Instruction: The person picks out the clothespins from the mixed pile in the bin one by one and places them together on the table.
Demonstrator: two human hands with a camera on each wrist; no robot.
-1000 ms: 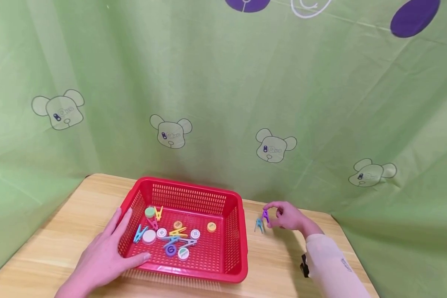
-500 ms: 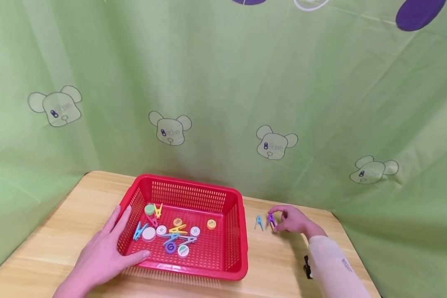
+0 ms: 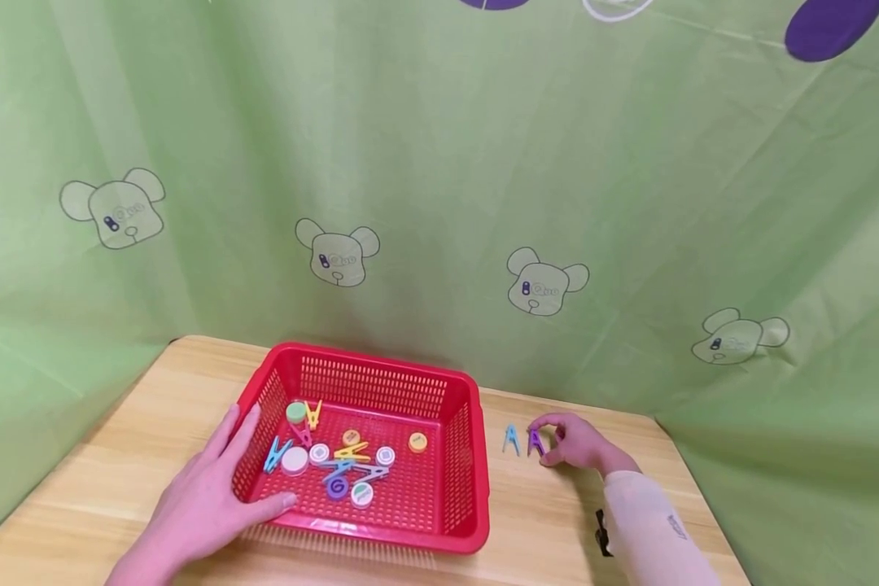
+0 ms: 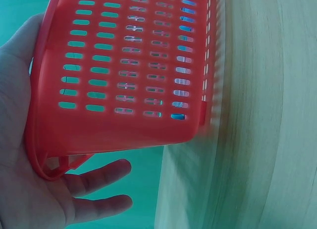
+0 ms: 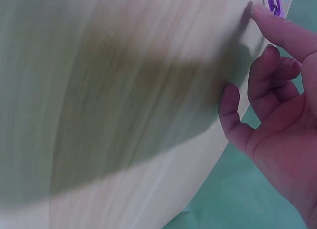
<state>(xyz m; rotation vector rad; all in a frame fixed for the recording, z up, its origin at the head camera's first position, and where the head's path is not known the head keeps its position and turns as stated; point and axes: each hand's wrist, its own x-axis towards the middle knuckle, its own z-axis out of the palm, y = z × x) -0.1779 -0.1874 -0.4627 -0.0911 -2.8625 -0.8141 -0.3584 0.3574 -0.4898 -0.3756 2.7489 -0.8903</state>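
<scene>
A purple clothespin (image 3: 535, 442) lies on the wooden table right of the red basket, beside a light blue clothespin (image 3: 511, 440). My right hand (image 3: 579, 443) is at the purple one, thumb and forefinger spread loosely about it; in the right wrist view, only part of the purple clothespin (image 5: 274, 2) shows above the thumb. My left hand (image 3: 198, 496) rests on the front left corner of the red basket (image 3: 391, 533), fingers straight along the rim. In the left wrist view, two fingers extend beyond the basket's handle.
Inside the basket lie several clothespins, including a yellow one (image 3: 352, 452), and several round caps, among them an orange cap (image 3: 417, 442) and a purple cap (image 3: 337, 488). A green printed curtain (image 3: 439, 325) hangs behind the table (image 3: 205, 366).
My right hand has moved the purple clothespin a little to the right, away from the blue one, and it now lies flat. My left hand has stayed at the basket.
</scene>
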